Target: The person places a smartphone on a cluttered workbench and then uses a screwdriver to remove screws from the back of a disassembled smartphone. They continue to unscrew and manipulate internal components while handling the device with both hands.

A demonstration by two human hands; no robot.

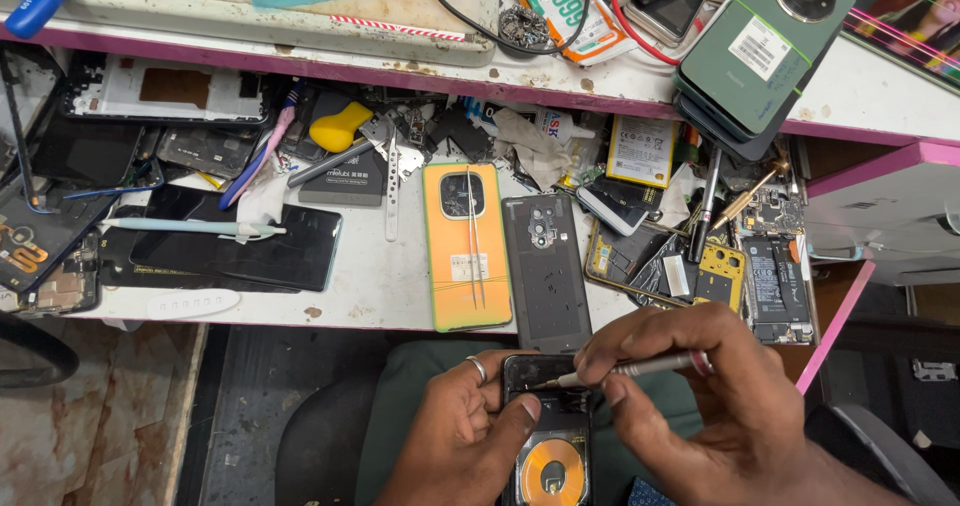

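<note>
While the left hand (455,436) cradles an opened phone (548,431) low over the lap, just below the front edge of the tabletop (385,291), its fingers wrap around the phone's left side and the thumb lies across the lower body beside the round copper-coloured coil (551,469), which steadies the phone against pressure from above. The right hand (700,406) pinches a slim metal screwdriver (630,369) between thumb and fingertips, close to the tip end, a grip that suits fine, small turns; the tip points left and touches the upper part of the phone's exposed inside. Both hands are therefore closed, each gripping its own thing.

Holding the phone near the body seems to bring the small parts close under the eyes, since the tabletop is crowded. Within easy reach on it lie an orange phone back (467,244) with tweezers (475,241) resting lengthwise on top, and just beside it to the right a dark grey back cover (545,271). Further left sits a black glass panel (235,251) with a pale stick across it. A yellow pick (341,126) lies near the back wall, and a green phone (765,46) is stacked on the raised shelf (400,66) above.
</note>
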